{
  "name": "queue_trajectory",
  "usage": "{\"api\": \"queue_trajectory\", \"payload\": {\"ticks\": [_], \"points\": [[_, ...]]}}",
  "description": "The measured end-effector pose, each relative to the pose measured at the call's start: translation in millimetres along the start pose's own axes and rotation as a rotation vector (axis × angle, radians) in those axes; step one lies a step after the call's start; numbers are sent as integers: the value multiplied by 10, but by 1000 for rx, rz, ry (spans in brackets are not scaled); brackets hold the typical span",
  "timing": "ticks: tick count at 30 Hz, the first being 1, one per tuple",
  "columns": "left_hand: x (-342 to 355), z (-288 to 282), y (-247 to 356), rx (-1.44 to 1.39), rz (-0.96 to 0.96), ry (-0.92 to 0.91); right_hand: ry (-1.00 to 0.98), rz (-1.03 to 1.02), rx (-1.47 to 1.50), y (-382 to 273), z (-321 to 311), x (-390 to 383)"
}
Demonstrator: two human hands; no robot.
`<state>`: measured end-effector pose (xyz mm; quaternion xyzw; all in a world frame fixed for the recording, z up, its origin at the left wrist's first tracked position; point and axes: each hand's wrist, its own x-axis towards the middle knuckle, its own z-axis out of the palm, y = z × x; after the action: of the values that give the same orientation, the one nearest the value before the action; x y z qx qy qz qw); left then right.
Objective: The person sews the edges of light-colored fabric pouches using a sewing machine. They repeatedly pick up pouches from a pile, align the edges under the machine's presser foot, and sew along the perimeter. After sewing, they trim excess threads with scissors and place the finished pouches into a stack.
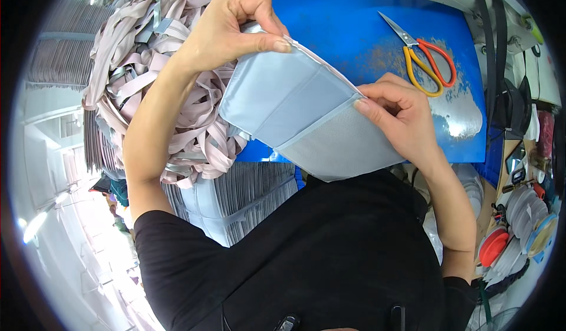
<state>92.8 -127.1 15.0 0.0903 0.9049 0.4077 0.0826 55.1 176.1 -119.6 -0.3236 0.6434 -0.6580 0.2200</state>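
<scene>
A pale blue fabric panel with a mesh section is held up over the near edge of the blue table. The left hand pinches its far corner; the right hand pinches its right edge. Pinkish strips are heaped at left, and scissors lie at far right.

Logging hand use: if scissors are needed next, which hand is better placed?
Right, probably. The right hand pinches the fabric panel just beside the scissors; the left hand holds the far edge, by the strap pile.
</scene>
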Motion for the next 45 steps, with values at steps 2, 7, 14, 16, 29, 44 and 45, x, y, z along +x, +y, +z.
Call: {"api": "queue_trajectory", "payload": {"ticks": [2,7,14,16,29,44,45], "points": [[-16,0,-23,-6,0,9,-1,-5,-9,0,2,-6],[-20,1,-6,-20,-5,4,-5,-11,-39,-14,-1,9],[81,-89,75,53,6,71,-24,35,84,-156,-23,90],[158,-143,122,79,5,75,-35,62,135,-202,-46,133],[1123,-406,-237,126,-98,-14,57,296,481,-194,-243,675],[1744,-533,-696,219,306,68,179,323,428,-195,-376,1190],[1757,-555,-731,256,325,68,180,325,438,-187,-372,1203]]}}
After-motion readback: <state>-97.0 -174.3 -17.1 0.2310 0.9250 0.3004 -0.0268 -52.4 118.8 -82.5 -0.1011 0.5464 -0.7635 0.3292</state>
